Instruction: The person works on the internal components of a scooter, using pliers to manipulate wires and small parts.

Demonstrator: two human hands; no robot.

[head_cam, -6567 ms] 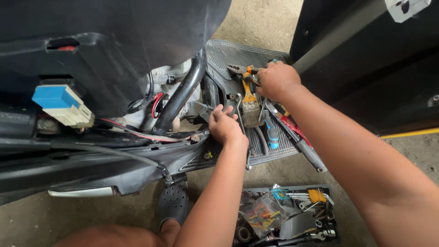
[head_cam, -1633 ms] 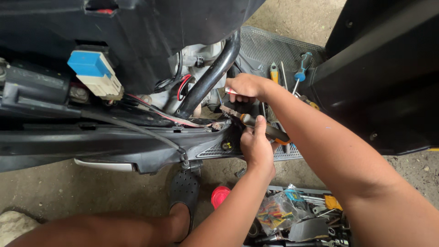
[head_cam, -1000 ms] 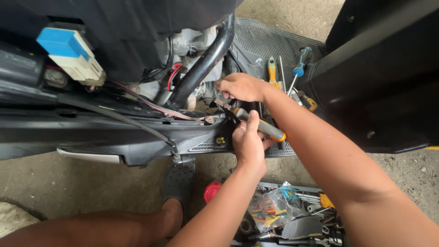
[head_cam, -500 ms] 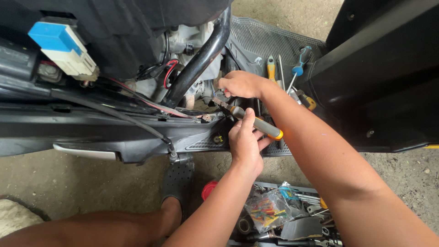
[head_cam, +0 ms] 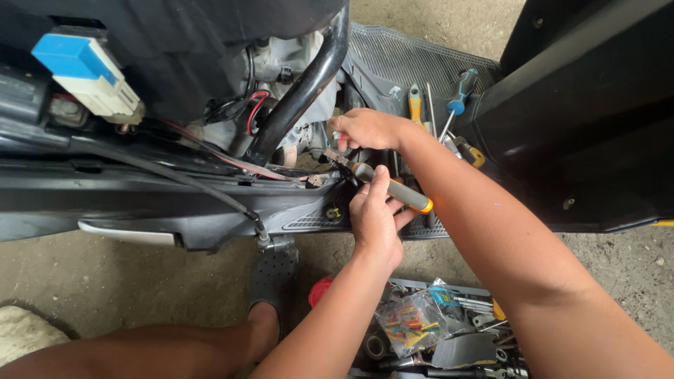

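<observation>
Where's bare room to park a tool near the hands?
Free: the ribbed mat top, above the screwdrivers; bare concrete floor lower left, between the black body panel and the leg. Crowded: where the left hand holds the grey-handled tool and the right hand reaches in; the toolbox is full.

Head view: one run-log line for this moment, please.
left hand: grips grey-handled tool | right hand: at tool's tip beside black frame tube | toolbox: below
</observation>
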